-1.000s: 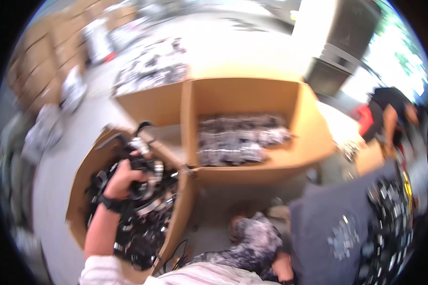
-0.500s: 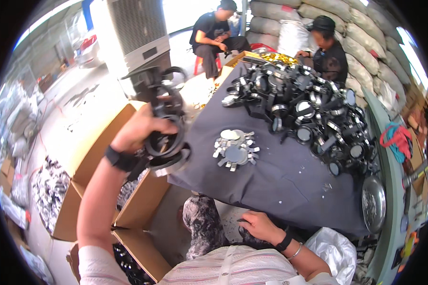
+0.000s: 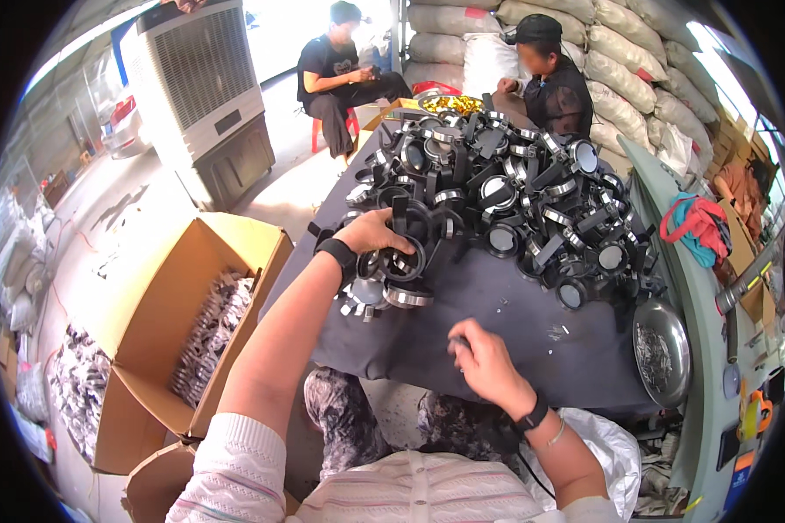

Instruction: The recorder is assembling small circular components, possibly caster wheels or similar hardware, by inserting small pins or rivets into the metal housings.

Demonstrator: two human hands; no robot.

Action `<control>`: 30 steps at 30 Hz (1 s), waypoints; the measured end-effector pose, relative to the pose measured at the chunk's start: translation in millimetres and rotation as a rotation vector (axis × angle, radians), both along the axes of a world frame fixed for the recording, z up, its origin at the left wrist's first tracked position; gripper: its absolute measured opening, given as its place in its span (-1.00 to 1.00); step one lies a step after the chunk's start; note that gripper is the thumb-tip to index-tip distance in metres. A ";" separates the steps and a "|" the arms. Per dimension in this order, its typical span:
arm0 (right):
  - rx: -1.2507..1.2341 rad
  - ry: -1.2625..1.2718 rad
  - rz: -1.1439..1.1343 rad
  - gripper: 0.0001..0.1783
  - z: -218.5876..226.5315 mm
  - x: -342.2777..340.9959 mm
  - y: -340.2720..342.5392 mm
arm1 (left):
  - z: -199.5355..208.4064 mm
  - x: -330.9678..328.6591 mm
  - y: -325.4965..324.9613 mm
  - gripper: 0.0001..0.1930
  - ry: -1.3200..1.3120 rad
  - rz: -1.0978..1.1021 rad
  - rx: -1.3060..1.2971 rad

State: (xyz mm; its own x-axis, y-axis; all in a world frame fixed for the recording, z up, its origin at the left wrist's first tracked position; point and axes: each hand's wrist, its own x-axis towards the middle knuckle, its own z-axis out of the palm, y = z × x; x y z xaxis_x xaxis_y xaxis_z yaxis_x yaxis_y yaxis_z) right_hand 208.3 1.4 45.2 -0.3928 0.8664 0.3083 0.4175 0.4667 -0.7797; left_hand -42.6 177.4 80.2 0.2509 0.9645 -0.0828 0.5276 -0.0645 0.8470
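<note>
I've got the left arm (image 3: 275, 349) reaching up and right from the lower left, nearly straight, ending in the left grip (image 3: 366, 234), back of hand up, fingers curled down, thumb pointing right. Right forearm (image 3: 576, 462) comes in from the lower right, angled up-left, and I read the right grip (image 3: 490, 366) as half-curled, held closer to the torso than the left; can't tell if its fingertips are pinched. Hands are well apart, left wrist (image 3: 330, 258) roughly in line with its forearm.
</note>
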 end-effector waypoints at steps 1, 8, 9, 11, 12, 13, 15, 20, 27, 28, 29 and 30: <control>0.088 -0.022 -0.052 -0.85 1.1 0.7 12.7 | 3.8 2.6 -1.3 -0.24 -0.041 -0.042 0.002; 0.206 0.064 -0.228 -0.87 4.9 -20.4 89.9 | 22.6 -10.2 0.6 -0.36 -0.090 0.031 0.004; 0.175 0.059 -0.269 -0.88 4.6 -21.5 95.8 | 21.4 -13.1 2.4 -0.45 -0.064 0.075 0.069; 0.156 0.067 -0.320 -0.91 0.7 -20.2 102.4 | 17.9 -18.4 6.6 -0.53 -0.035 0.124 0.129; 0.151 0.070 -0.315 -0.91 -1.1 -19.5 103.3 | 15.6 -20.4 9.0 -0.59 -0.061 0.137 0.144; 0.140 0.073 -0.311 -0.91 -2.3 -18.8 103.8 | 13.2 -22.3 9.9 -0.63 -0.085 0.151 0.160; 0.132 0.062 -0.307 -0.93 -11.5 -14.7 107.1 | 26.6 -16.7 -2.0 -0.64 -0.172 0.201 0.117; 0.154 0.171 -0.330 -0.85 -8.3 -13.0 97.3 | 53.3 -16.5 -36.1 -0.67 -0.465 0.282 0.216; 0.474 -0.224 -0.062 -0.47 19.1 -27.8 42.3 | 51.4 3.5 -107.9 -0.65 -0.583 0.266 0.442; 0.535 -0.379 -0.090 -0.52 10.1 -34.1 43.0 | 48.2 4.4 -117.2 -0.64 -0.654 0.270 0.498; 0.497 -0.472 -0.073 -0.72 6.6 -41.0 46.6 | 45.7 -1.2 -127.7 -0.62 -0.594 0.327 0.528; 0.499 -0.472 -0.070 -0.72 1.9 -45.9 52.9 | 41.7 -2.5 -135.6 -0.62 -0.593 0.330 0.531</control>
State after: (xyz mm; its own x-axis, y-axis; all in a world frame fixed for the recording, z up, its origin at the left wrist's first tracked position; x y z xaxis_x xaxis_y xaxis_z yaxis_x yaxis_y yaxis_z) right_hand 162.4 54.3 47.1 -0.5313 0.6935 0.4865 0.7016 0.6821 -0.2060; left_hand -45.1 41.8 121.9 -0.1905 0.8695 0.4558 0.0688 -0.4513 0.8897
